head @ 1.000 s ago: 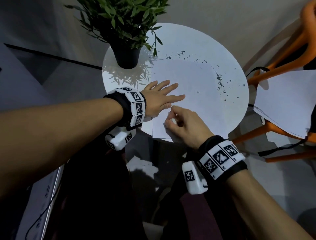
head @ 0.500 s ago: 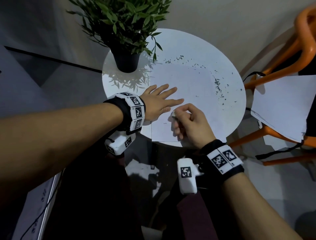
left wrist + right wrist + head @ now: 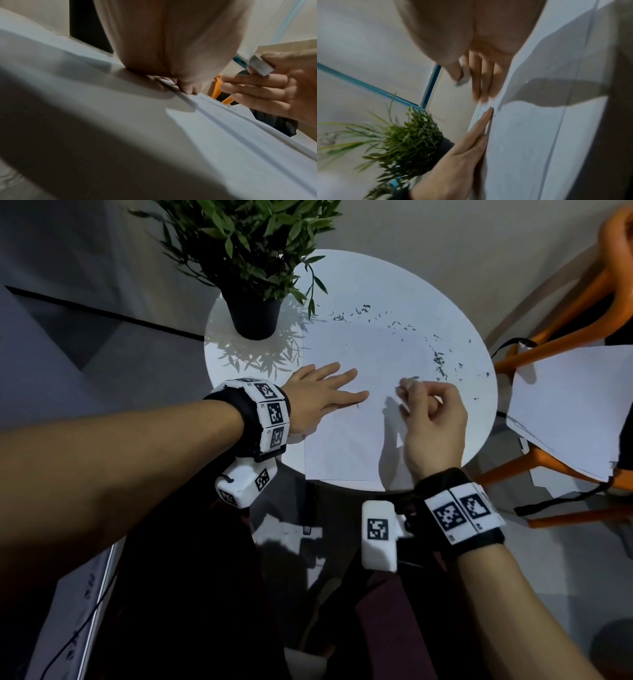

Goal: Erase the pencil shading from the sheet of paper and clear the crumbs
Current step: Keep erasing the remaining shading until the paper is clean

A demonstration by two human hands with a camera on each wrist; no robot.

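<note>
A white sheet of paper [image 3: 356, 354] lies on the round white table [image 3: 394, 278]. My left hand [image 3: 325, 395] lies flat with straight fingers on the sheet's left part, as the right wrist view also shows [image 3: 471, 142]. My right hand [image 3: 435, 416] hovers above the middle of the sheet and pinches a small whitish eraser [image 3: 260, 65] between thumb and curled fingers. Dark eraser crumbs [image 3: 438, 361] lie scattered along the sheet's far and right edges and on the table beside them. I see no pencil shading on the sheet.
A potted green plant [image 3: 253, 316] stands on the table's far left, close to the sheet's corner. An orange chair [image 3: 565, 302] on the right carries loose white sheets [image 3: 575, 405]. The sheet's near edge reaches the table's rim.
My right hand has lifted off the sheet's near part and moved forward and right with the eraser. My left hand has stayed flat on the paper.
</note>
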